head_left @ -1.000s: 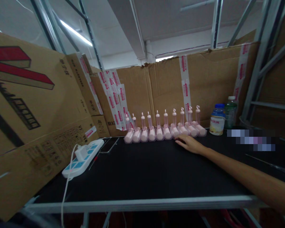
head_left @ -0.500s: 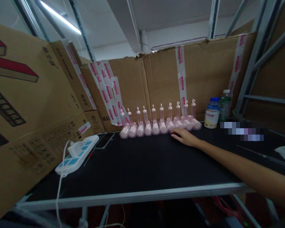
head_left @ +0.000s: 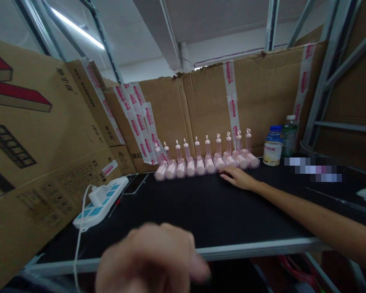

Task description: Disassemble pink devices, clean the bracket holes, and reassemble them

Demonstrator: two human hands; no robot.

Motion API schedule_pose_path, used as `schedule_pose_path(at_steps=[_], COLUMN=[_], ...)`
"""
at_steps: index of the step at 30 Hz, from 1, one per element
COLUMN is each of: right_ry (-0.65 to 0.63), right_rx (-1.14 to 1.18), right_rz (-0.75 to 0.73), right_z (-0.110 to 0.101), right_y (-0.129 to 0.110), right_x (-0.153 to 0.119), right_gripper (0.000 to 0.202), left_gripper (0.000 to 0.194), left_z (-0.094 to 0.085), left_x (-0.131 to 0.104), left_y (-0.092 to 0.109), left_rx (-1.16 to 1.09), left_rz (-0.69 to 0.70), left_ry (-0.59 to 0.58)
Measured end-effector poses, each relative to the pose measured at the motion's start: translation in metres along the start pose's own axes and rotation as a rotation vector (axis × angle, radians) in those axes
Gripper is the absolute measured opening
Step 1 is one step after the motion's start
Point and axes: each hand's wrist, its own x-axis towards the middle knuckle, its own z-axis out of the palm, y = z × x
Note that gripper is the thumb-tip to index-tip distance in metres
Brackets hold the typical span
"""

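A row of several pale pink bottle-like pieces (head_left: 200,166) stands along the back of the black tabletop. Each has a fat rounded base, a clear upright tube and a cap with a small loop. My right hand (head_left: 236,178) rests palm-down on the table just in front of the row's right half, fingers stretched out and thumb apart. Its fingertips are close to one of the bases; whether they touch it is unclear. Near the camera, at the bottom centre, my left hand (head_left: 149,256) is raised and blurred, with bent fingers. Anything inside it is hidden.
On the left are a white power strip (head_left: 102,203) with a plugged-in charger and cable, and a phone (head_left: 136,184). A blue-capped bottle (head_left: 273,146) and a green bottle (head_left: 289,136) stand back right. Cardboard walls (head_left: 207,101) surround the table; its metal front edge (head_left: 262,247) runs below.
My left hand has come into view at the bottom centre, close to the camera. My right hand stays by the pink row. The view has shifted slightly.
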Motion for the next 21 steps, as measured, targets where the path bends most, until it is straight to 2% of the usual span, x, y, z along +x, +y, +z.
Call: schedule_pose_path(at_steps=[1, 2, 4, 6, 9, 11, 14, 17, 21], right_ry=[-0.001, -0.003, -0.008, -0.016, -0.026, -0.028, -0.024, -0.02, -0.028], right_rx=[0.008, 0.014, 0.018, 0.014, 0.011, 0.011, 0.009, 0.009, 0.019], right_rz=[0.002, 0.006, 0.009, 0.008, 0.005, 0.008, 0.005, 0.0, 0.003], right_z=[0.0, 0.0, -0.001, -0.001, 0.0, 0.001, 0.002, 0.002, 0.0], right_y=[0.0, -0.001, -0.002, -0.003, -0.003, -0.003, -0.003, -0.005, -0.007], right_x=[0.0, 0.0, 0.0, 0.0, 0.0, 0.001, 0.001, 0.001, 0.001], right_gripper=[0.031, 0.031, 0.032, 0.032, 0.032, 0.031, 0.031, 0.031, 0.032], left_gripper=[0.041, 0.041, 0.04, 0.037, 0.028, 0.031, 0.032, 0.027, 0.025], left_z=[0.008, 0.012, 0.011, -0.004, -0.033, -0.048, -0.059, -0.062, -0.064], left_x=[0.024, 0.05, 0.105, 0.152, 0.199, 0.216, 0.228, 0.233, 0.234], left_y=[-0.005, -0.012, -0.033, -0.062, -0.108, -0.134, -0.163, -0.181, -0.195], left_rx=[0.006, 0.045, 0.264, 0.679, 0.87, 0.953, 1.033, 1.092, 1.159], left_rz=[0.02, 0.051, 0.049, -0.052, -0.161, -0.218, -0.294, -0.33, -0.354], left_ry=[0.033, 0.141, 0.271, 0.35, 0.374, 0.365, 0.32, 0.272, 0.276])
